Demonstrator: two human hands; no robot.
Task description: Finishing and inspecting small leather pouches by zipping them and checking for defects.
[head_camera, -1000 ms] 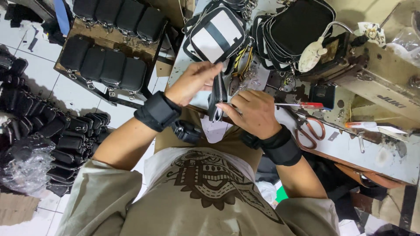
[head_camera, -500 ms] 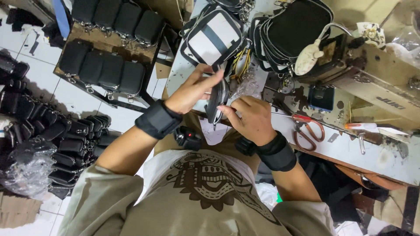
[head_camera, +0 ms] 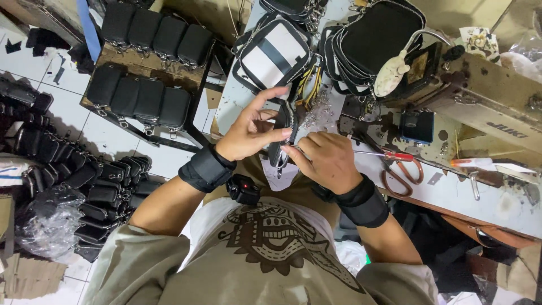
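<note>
1. The left hand (head_camera: 248, 133) pinches a narrow black zipped pouch piece (head_camera: 280, 138) held upright just above the lap; thumb and fingers are closed on its upper edge.
2. The right hand (head_camera: 324, 161), touching the piece from 3 o'clock, is curled tight on its lower edge.
3. At 3 o'clock lie orange-handled scissors (head_camera: 402, 172); a black-and-white bag (head_camera: 274, 53) sits at 12 o'clock.
4. Farther, at 10 o'clock, black pouches (head_camera: 138, 99) fill a rack.
</note>
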